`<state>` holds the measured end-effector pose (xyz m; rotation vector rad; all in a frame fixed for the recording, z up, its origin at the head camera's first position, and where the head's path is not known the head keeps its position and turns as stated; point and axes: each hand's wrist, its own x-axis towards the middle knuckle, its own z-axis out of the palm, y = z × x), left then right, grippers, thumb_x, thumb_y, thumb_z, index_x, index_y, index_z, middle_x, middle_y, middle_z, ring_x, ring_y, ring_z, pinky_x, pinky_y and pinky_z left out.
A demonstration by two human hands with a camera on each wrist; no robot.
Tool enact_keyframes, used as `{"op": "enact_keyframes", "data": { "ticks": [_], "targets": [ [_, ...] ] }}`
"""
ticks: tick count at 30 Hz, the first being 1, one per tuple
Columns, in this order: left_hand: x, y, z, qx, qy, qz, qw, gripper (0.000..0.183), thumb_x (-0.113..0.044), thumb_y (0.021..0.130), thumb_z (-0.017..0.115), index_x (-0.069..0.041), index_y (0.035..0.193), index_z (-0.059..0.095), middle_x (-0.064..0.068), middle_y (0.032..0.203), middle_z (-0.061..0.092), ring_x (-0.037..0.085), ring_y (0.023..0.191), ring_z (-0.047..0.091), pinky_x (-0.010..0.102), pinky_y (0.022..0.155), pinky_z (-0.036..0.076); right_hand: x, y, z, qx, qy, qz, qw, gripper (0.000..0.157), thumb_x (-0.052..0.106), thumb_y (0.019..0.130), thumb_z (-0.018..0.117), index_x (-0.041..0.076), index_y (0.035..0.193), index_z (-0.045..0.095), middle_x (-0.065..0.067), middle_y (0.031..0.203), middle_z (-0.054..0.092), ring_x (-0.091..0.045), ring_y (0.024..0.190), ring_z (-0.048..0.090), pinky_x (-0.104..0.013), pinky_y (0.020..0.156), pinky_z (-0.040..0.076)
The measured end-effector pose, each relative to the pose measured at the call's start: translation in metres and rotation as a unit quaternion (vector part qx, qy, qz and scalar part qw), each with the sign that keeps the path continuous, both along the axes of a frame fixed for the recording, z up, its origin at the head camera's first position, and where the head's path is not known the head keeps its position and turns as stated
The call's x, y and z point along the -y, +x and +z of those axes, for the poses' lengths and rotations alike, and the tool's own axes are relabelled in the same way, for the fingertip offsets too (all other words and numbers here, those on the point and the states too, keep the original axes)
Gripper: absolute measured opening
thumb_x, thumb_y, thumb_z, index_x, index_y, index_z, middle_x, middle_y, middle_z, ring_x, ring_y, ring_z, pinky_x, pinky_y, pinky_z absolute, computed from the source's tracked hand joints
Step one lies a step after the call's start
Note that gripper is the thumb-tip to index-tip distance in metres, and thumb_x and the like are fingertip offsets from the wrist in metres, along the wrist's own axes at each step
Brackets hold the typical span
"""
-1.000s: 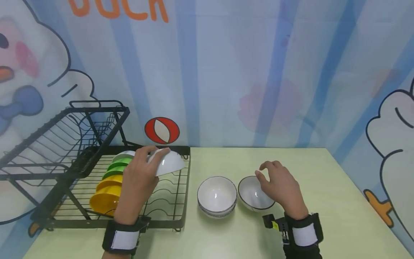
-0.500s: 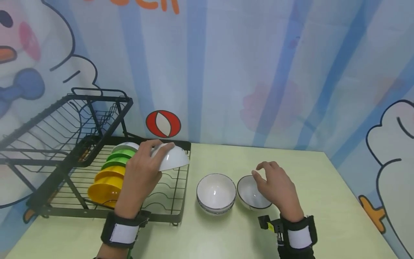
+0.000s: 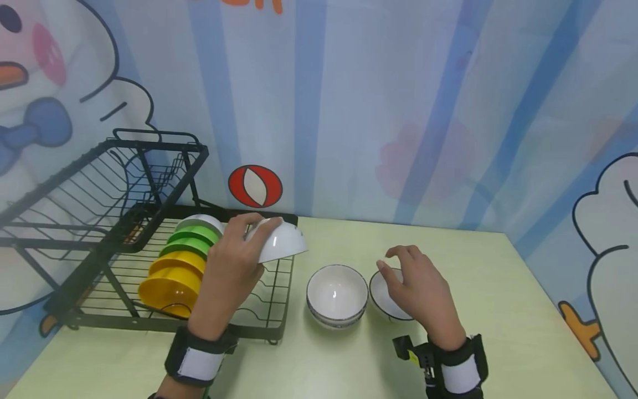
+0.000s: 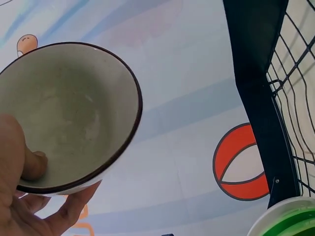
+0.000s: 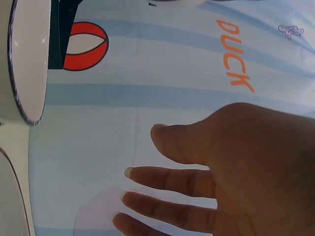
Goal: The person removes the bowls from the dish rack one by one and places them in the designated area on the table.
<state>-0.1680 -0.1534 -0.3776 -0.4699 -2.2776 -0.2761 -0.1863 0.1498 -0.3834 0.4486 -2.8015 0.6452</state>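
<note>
My left hand (image 3: 236, 266) grips a white bowl (image 3: 281, 243) with a dark rim, tilted mouth-down above the right side of the black dish rack (image 3: 249, 332). In the left wrist view the thumb lies inside this bowl (image 4: 74, 108) and fingers support it from outside. My right hand (image 3: 421, 291) hovers over a single white bowl (image 3: 381, 293) on the table, hiding part of it. Its thumb and fingers stand apart with nothing between them in the right wrist view. Just left of it sits a stack of white bowls (image 3: 337, 292).
Yellow bowls (image 3: 169, 291), green bowls (image 3: 191, 246) and a white bowl (image 3: 201, 223) lean in a row in the rack's lower tier. An upper wire tier (image 3: 75, 194) rises at the left. Behind the pale table (image 3: 319, 368) hangs a printed cloth (image 3: 349, 111).
The left hand has carried its bowl a little to the right, towards the rack's right edge. My right hand has shifted slightly left over the single bowl. The head view has tilted down somewhat.
</note>
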Motion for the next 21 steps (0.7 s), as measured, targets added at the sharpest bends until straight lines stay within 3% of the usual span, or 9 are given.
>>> {"op": "enact_keyframes", "data": {
  "ticks": [9, 18, 21],
  "targets": [
    [-0.006, 0.003, 0.001, 0.001, -0.011, -0.003, 0.9999, 0.078, 0.007, 0.059, 0.081, -0.015, 0.128, 0.052, 0.022, 0.117, 0.054, 0.035, 0.103, 0.051, 0.053, 0.072, 0.056, 0.014, 0.006, 0.002, -0.017, 0.004, 0.017, 1.0, 0.041, 0.034, 0.093, 0.055, 0.005, 0.121, 0.055, -0.017, 0.122, 0.056, -0.031, 0.097, 0.056, -0.051, 0.07, 0.052],
    [-0.019, 0.009, 0.006, -0.037, -0.036, -0.024, 0.9984, 0.076, 0.002, 0.06, 0.083, -0.016, 0.127, 0.053, 0.022, 0.114, 0.055, 0.035, 0.097, 0.055, 0.049, 0.07, 0.058, 0.029, 0.011, 0.003, -0.032, -0.003, 0.062, 0.998, 0.043, 0.035, 0.091, 0.058, 0.008, 0.124, 0.051, -0.011, 0.12, 0.056, -0.022, 0.099, 0.056, -0.045, 0.07, 0.053],
    [-0.022, 0.011, 0.007, -0.044, -0.04, -0.033, 0.9977, 0.075, 0.002, 0.06, 0.082, -0.016, 0.126, 0.053, 0.02, 0.114, 0.056, 0.034, 0.095, 0.055, 0.047, 0.071, 0.058, 0.033, 0.014, 0.003, -0.035, -0.012, 0.077, 0.996, 0.042, 0.034, 0.091, 0.059, 0.009, 0.123, 0.051, -0.008, 0.112, 0.059, -0.018, 0.091, 0.057, -0.039, 0.064, 0.053]
  ]
}}
